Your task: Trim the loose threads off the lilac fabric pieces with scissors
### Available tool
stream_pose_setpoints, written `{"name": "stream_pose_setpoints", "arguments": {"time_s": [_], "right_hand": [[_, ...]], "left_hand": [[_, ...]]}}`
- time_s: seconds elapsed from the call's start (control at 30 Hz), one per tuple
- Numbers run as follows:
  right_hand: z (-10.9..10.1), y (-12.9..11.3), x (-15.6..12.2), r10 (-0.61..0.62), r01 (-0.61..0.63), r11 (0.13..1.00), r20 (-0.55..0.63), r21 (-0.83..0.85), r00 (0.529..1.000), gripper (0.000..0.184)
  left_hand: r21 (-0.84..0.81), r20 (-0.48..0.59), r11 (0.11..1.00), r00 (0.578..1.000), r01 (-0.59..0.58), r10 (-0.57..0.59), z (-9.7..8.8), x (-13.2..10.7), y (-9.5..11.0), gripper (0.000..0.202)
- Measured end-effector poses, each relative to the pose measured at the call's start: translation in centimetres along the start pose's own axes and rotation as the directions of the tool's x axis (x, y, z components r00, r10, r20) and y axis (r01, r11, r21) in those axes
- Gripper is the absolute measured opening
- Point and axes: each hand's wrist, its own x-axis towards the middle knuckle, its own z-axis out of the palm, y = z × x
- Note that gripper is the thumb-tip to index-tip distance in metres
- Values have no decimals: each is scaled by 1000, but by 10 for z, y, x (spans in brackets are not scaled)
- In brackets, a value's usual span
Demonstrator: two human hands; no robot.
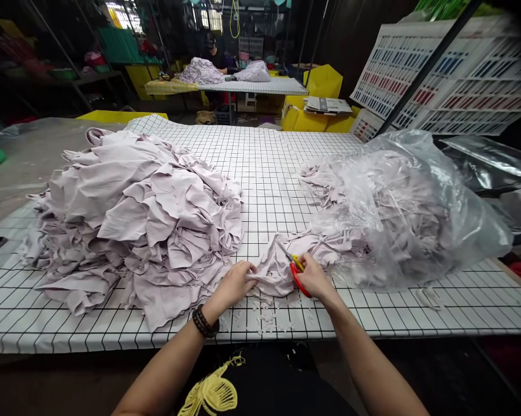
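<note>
Gridded tabletop [264,190]; scissors [294,270] in right hand [314,278]

Dressed in a black garment [277,382], marked toward the left with a bright yellow motif [214,393] of rounded, petal-like shapes, crossed by thin dark slits like a comb's teeth and ending above in loose, thread-like strands. Flecked near the upper edge with a few small pale bits [294,351]. Wears 1 thick, dark brown-to-black bracelet [204,323] just behind the left hand [236,283], knobbly, seemingly beaded, in more than 1 row. Bare along both forearms [364,353].
</note>
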Motion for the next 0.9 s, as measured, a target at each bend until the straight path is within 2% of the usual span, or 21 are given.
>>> {"name": "stream_pose_setpoints", "arguments": {"time_s": [0.1, 0.2, 0.3, 0.37, 0.43, 0.5, 0.57, 0.63, 0.7, 0.8, 0.87, 0.9], "right_hand": [[-6, -5, 8, -43, 46, 988, -25, 148, 999, 36], [-10, -8, 12, -60, 86, 957, -101, 277, 993, 42], [-10, -5, 9, -32, 79, 931, -138, 357, 990, 44], [-9, 0, 5, 12, 44, 924, -144, 379, 989, 46], [-9, 7, 1, 62, -6, 925, -135, 381, 989, 48], [-11, 15, -2, 106, -59, 930, -114, 362, 988, 48], [-13, 23, -5, 134, -92, 940, -109, 328, 985, 47], [-16, 28, -8, 141, -99, 952, -129, 288, 982, 46], [-18, 31, -10, 134, -93, 961, -144, 260, 981, 46], [-17, 30, -14, 129, -94, 963, -123, 254, 984, 46], [-14, 28, -16, 132, -103, 961, -101, 256, 986, 46], [-13, 28, -17, 135, -108, 962, -91, 251, 987, 45]], "left_hand": [[47, -119, 999, 993, 10, -5, -9, -2, -3, 8], [122, -231, 993, 973, -1, 29, -12, -14, 1, 6], [236, -363, 971, 929, 18, 71, -1, -29, 7, 6], [271, -380, 962, 921, 23, 85, 10, -40, 13, 9], [202, -273, 979, 959, -19, 74, 19, -49, 18, 13], [6, -93, 999, 995, -41, 41, 22, -57, 24, 16], [-254, 80, 966, 997, 40, -20, 20, -62, 27, 25], [-477, 175, 858, 977, 191, -120, 17, -64, 28, 36], [-640, 220, 693, 943, 332, -249, 15, -61, 27, 40], [-753, 343, 412, 840, 514, -420, 16, -56, 23, 42], [-741, 466, 279, 766, 611, -443, 19, -54, 20, 47], [-722, 516, 245, 739, 648, -433, 20, -53, 19, 51]]}}
